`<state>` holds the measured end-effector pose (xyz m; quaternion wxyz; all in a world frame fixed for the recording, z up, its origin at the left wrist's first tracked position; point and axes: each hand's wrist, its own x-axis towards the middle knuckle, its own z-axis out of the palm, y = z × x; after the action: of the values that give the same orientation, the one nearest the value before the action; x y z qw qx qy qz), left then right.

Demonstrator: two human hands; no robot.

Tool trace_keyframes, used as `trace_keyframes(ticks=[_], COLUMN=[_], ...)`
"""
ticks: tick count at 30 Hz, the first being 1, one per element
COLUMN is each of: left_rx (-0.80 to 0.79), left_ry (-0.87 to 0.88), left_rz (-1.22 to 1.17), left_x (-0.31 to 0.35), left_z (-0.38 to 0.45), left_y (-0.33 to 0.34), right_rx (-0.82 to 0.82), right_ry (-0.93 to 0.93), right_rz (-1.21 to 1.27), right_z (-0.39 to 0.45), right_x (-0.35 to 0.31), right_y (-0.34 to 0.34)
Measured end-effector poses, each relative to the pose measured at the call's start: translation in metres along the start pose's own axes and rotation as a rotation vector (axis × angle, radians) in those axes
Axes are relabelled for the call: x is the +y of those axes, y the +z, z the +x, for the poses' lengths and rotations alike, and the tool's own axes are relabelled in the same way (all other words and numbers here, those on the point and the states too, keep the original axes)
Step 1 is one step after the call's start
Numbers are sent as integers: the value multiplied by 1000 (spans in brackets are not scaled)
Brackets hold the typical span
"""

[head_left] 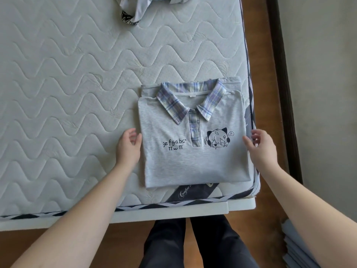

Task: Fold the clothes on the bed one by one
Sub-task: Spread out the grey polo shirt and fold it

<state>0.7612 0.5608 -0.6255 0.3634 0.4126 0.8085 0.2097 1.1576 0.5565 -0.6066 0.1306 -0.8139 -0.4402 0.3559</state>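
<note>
Quilted in a wavy pattern, the pale mattress (67,84) of the bed filled most of the head view, edged by a dark-and-white trim and bordered on the right by a brown wooden floor (258,55). A grey polo shirt (193,157) was laid near the mattress's front right corner, folded into a neat rectangle with its front facing up. Its plaid collar (173,102) was spread open toward the far side, and a plaid placket ran down from it. Black lettering was printed on the left of the chest and a small cartoon head on the right. A dark mattress label (193,191) was partly covered by the shirt's near edge.

The left hand (128,147) was placed at the shirt's left edge, fingers relaxed and slightly bent, the thumb tip touching or just beside the fabric; nothing was gripped by it. The right hand (260,147) was held at the shirt's right edge, fingers loosely extended, its grip apart; whether the cloth was actually touched could not be told.

A second, crumpled garment (143,8) with black-and-white trim was seen at the far edge of the mattress, well apart from the shirt and cut off by the frame. Dark trousers (193,242) were visible below the bed's white frame. A grey stack (295,246) was glimpsed at the lower right.
</note>
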Motion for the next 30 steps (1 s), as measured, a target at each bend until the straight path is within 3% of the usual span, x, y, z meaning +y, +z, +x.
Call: trace_keyframes(ticks=[12,18,21,26,28,30], left_rx=[41,5,-85,-270,-243,-230], left_ry=[6,18,33,-80,-30,139], left_rz=[-104,20,46,-263,-142,52], left_x=[57,58,61,69,70,76], left_z=[94,113,124,128,128,130], left_y=[18,16,14,12,12,10], right_rx=[28,-29,-63,-83,-98,-120], right_ry=[-102,-109,-123,-130,-153,-241], right_rz=[-2,-79,-129,-166,-193,-263], right_z=[93,122,133,141,139,137], right_x=[-85,-98,-99,-97,-96,-97], right_y=[17,18,16,11,10,10])
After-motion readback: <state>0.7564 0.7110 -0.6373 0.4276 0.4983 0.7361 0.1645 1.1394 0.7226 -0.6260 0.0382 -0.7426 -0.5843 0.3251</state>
